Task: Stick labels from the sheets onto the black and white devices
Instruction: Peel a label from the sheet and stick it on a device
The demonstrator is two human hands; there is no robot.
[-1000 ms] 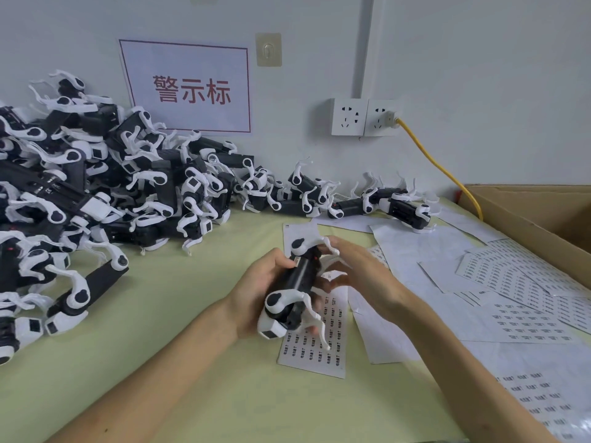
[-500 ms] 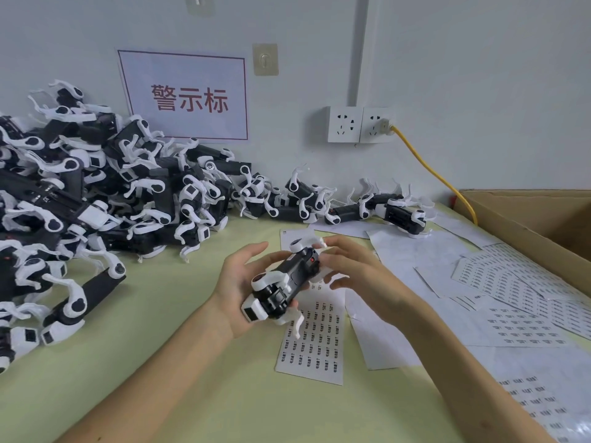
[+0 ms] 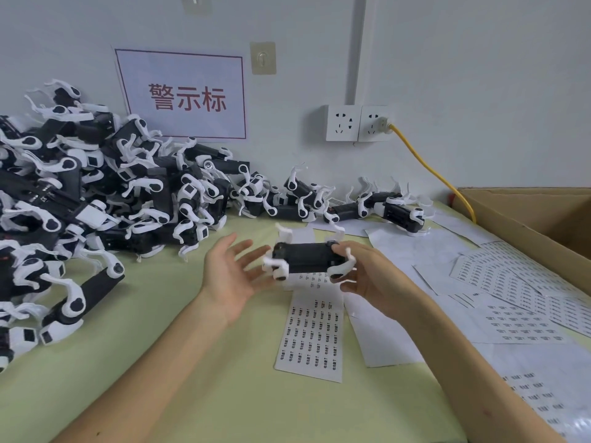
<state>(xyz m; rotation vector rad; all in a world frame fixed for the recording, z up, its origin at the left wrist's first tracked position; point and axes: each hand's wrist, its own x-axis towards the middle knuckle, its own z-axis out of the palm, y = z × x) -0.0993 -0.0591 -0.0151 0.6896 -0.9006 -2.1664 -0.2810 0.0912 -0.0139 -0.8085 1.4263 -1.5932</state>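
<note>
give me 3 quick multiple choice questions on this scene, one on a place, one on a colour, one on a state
1. The pile of devices lies:
A. on the left side of the table
B. on the table's right side
C. on the floor

2. The cable plugged into the wall socket is:
A. red
B. yellow
C. black

3. The left hand is:
A. curled round a pen
B. clenched in a fist
C. open, fingers spread

Answers:
1 A, the heap fills the left of the view.
2 B, it shows yellow against the pale wall.
3 C, its fingers are straight, while the right hand grips the device.
</note>
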